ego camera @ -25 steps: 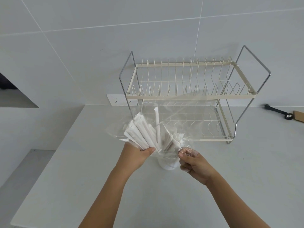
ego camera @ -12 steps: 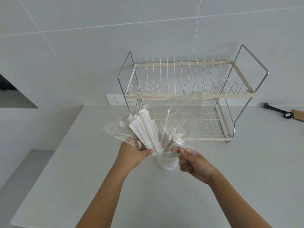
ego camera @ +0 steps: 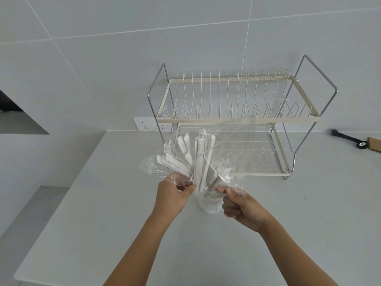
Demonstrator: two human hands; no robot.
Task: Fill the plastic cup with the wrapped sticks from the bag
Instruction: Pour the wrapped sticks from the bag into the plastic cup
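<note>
A clear plastic bag (ego camera: 237, 145) is held upturned over a clear plastic cup (ego camera: 209, 205) that stands on the counter. Several white paper-wrapped sticks (ego camera: 199, 162) fan upward inside the bag, their lower ends pointing down into the cup's mouth. My left hand (ego camera: 173, 195) pinches the bag's left side together with the bundle of sticks, just above the cup. My right hand (ego camera: 241, 205) grips the bag's right side beside the cup's rim. The cup is partly hidden behind the bag and my fingers.
A two-tier cream wire dish rack (ego camera: 231, 118) stands just behind the bag against the tiled wall. A white wall socket (ego camera: 148, 124) sits to its left. A black tool (ego camera: 348, 138) lies at the far right. The counter's left edge (ego camera: 61, 195) drops away.
The sticks have swung from leaning left to more upright and fanned out. The bag has spread wider to the right. Both hands stay at the cup's mouth.
</note>
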